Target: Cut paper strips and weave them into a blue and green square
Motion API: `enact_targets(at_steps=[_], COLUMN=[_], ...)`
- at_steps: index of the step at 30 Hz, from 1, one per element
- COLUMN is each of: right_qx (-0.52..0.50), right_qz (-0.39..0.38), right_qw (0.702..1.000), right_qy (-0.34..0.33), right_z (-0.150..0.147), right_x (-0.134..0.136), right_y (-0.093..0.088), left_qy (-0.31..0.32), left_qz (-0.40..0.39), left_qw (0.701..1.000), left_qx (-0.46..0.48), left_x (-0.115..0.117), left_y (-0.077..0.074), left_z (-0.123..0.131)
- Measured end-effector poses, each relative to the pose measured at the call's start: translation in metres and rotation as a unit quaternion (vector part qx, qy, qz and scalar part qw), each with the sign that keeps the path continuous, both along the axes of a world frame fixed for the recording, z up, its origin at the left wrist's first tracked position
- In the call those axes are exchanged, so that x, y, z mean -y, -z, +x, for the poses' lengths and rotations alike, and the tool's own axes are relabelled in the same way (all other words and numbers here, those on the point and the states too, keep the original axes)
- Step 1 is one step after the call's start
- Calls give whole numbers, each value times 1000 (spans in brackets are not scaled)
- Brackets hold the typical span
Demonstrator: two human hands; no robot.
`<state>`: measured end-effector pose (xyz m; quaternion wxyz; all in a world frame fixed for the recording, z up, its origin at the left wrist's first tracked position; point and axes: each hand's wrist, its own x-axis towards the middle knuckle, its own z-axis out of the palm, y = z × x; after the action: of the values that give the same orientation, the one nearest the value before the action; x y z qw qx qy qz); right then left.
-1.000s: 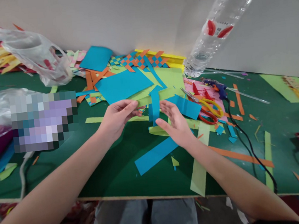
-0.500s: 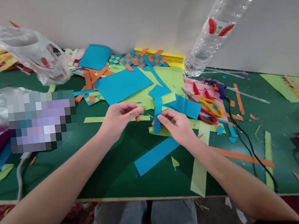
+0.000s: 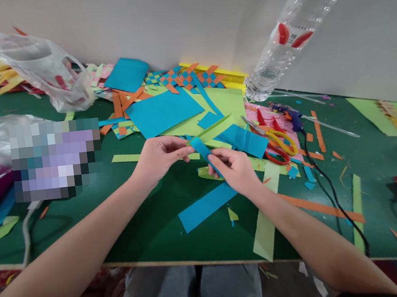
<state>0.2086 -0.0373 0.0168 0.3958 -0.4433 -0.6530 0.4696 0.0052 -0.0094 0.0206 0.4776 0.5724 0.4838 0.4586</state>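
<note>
A narrow blue paper strip (image 3: 203, 148) slants down between my hands, its upper end meeting a light green paper strip (image 3: 216, 127) that points up to the right. My left hand (image 3: 165, 155) is closed, pinching the green strip where the two strips meet. Lower on the blue strip, my right hand (image 3: 231, 166) grips it between thumb and fingers. Beneath them lie a wider blue strip (image 3: 208, 207), a folded blue paper piece (image 3: 245, 140) and a pale green strip (image 3: 268, 226) on the green table (image 3: 140, 235).
Scissors (image 3: 279, 142) with yellow and red handles and a glue gun (image 3: 289, 115) with a black cord lie to the right. Behind stand a plastic bottle (image 3: 280, 47) and woven paper pieces (image 3: 191, 78). A plastic bag (image 3: 48, 65) and a blurred-out device (image 3: 58, 161) are left.
The blue strip has turned from upright to slanting, its top now at my left fingertips. The green strip has swung to point up and right. My hands have barely shifted.
</note>
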Motion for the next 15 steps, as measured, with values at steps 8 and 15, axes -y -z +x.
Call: enact_targets(at_steps=[8, 15], right_qx=[30, 62], right_qz=[16, 39], right_qw=[999, 997], right_qy=[13, 7], right_z=[0, 0], right_x=[2, 3], right_y=[-2, -2], left_qy=[25, 43], left_qz=[4, 16], left_qw=[1000, 999], left_qx=[-17, -13], left_x=[1, 3], left_y=[-2, -5], left_z=[-1, 0])
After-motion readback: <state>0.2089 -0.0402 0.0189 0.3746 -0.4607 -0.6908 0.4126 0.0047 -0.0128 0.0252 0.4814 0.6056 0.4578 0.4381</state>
